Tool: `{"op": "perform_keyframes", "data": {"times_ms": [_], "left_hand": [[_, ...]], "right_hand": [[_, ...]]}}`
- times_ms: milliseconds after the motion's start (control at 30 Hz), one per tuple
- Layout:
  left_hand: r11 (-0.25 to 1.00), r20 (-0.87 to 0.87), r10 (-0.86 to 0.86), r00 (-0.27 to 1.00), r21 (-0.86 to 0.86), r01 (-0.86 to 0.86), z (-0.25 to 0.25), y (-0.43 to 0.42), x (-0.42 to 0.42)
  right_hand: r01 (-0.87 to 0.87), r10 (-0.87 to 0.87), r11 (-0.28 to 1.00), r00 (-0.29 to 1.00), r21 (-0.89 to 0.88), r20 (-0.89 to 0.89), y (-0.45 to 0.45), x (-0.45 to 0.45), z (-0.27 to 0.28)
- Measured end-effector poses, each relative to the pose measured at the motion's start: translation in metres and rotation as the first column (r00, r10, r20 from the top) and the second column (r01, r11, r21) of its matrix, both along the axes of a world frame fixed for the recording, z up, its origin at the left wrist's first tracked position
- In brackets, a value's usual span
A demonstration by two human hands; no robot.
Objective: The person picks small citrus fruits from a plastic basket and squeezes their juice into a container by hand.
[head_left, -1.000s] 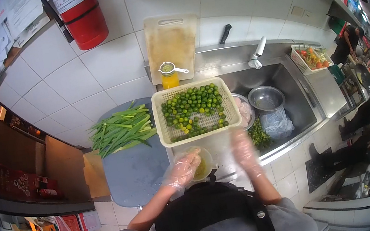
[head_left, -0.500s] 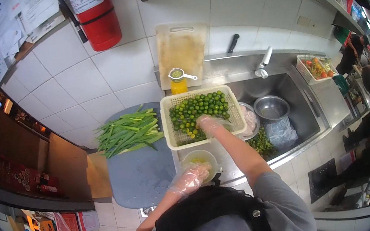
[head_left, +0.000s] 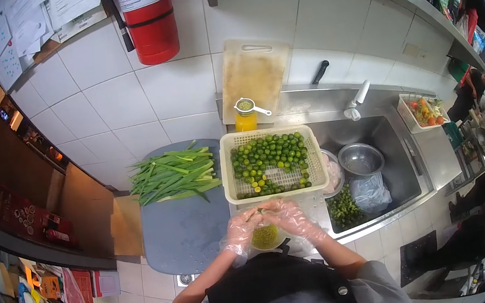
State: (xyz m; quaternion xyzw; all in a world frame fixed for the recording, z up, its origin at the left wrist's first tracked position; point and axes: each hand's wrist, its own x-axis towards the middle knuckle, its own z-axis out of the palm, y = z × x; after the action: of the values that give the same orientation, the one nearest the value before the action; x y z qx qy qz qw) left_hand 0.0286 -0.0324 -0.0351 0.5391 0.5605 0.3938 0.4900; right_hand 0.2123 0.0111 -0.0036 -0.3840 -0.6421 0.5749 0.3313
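My left hand point(head_left: 242, 230) and my right hand point(head_left: 291, 217), both in clear plastic gloves, meet above a bowl point(head_left: 268, 240) with greenish-yellow contents. The fingertips of both hands are closed together around something small and green, mostly hidden; it looks like a piece of citrus. Just beyond them lies a cream perforated basket point(head_left: 227, 169) holding many small green citrus fruits point(head_left: 267, 152) and a few yellow ones, with part of its bottom showing. Behind the basket, a small strainer point(head_left: 245, 106) rests on a container of orange liquid point(head_left: 245, 122).
Long green leaves point(head_left: 175, 174) lie on a blue-grey surface point(head_left: 186, 232) at left. The sink point(head_left: 400, 161) at right holds metal bowls, a plastic bag point(head_left: 371, 194) and cut green pieces point(head_left: 343, 209). A cutting board point(head_left: 254, 73) leans on the wall. People stand far right.
My right hand reached into the basket and has come back to meet my left hand over the bowl. The view has shifted, moving the scene slightly right and down.
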Motion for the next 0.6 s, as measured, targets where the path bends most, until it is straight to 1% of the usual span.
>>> {"op": "perform_keyframes", "data": {"times_ms": [33,67,100,133,167,200,233,267,300,333,367,400,433,500,533,600], "left_hand": [[1.0,0.002,-0.006,1.0,-0.002,0.006,0.003,-0.002,0.001],[1.0,-0.067,-0.024,0.997,-0.002,0.024,0.006,-0.005,0.002],[0.999,-0.135,-0.043,0.99,-0.004,0.043,0.007,-0.006,0.004],[0.999,-0.136,-0.053,0.989,-0.008,0.053,0.001,-0.006,0.004],[0.991,-0.157,-0.075,0.985,0.094,0.09,-0.005,-0.006,0.004],[0.972,-0.179,-0.093,0.98,0.195,0.127,-0.009,-0.007,0.005],[0.972,-0.18,-0.098,0.979,0.193,0.133,-0.014,-0.008,0.005],[0.967,-0.326,-0.103,0.94,0.188,0.172,-0.011,-0.009,0.006],[0.962,-0.465,-0.104,0.879,0.178,0.208,-0.009,-0.01,0.007],[0.962,-0.467,-0.104,0.878,0.177,0.208,-0.006,-0.011,0.008],[0.945,-0.582,-0.137,0.801,0.165,0.282,-0.001,-0.011,0.009],[0.924,-0.687,-0.163,0.708,0.145,0.353,0.002,-0.011,0.01],[0.924,-0.689,-0.16,0.707,0.147,0.352,0.006,-0.011,0.011],[0.936,-0.705,-0.189,0.684,0.082,0.343,0.01,-0.013,0.012],[0.937,-0.707,-0.184,0.683,0.084,0.339,0.006,-0.012,0.01],[0.907,-0.721,-0.204,0.662,0.115,0.405,-0.012,-0.01,0.009]], "right_hand": [[0.067,-0.093,0.99,0.97,0.123,0.223,-0.008,0.001,0.0],[0.075,-0.101,0.99,0.969,0.121,0.224,-0.013,0.0,-0.005],[0.087,-0.12,0.99,0.941,0.115,0.316,-0.017,-0.002,-0.011],[0.1,-0.135,0.989,0.904,0.107,0.405,-0.021,-0.002,-0.017],[0.109,-0.141,0.989,0.904,0.102,0.404,-0.025,-0.003,-0.023],[0.108,-0.176,0.977,0.896,0.183,0.408,-0.027,-0.003,-0.03],[0.104,-0.209,0.959,0.888,0.264,0.41,-0.028,-0.003,-0.036],[0.107,-0.211,0.959,0.888,0.264,0.409,-0.026,-0.002,-0.039],[0.046,-0.175,0.94,0.915,0.337,0.364,-0.025,0.0,-0.042],[-0.011,-0.132,0.912,0.938,0.411,0.32,-0.025,0.001,-0.045],[-0.011,-0.133,0.911,0.939,0.413,0.318,-0.025,0.002,-0.044],[-0.051,-0.118,0.902,0.926,0.428,0.359,-0.025,0.004,-0.042],[-0.093,-0.103,0.893,0.91,0.441,0.401,-0.026,0.005,-0.04],[-0.102,-0.083,0.898,0.915,0.427,0.394,-0.028,0.007,-0.034],[-0.11,-0.065,0.905,0.919,0.411,0.389,-0.03,0.007,-0.032],[-0.097,-0.065,0.918,0.921,0.385,0.385,-0.034,0.007,-0.031]]}}
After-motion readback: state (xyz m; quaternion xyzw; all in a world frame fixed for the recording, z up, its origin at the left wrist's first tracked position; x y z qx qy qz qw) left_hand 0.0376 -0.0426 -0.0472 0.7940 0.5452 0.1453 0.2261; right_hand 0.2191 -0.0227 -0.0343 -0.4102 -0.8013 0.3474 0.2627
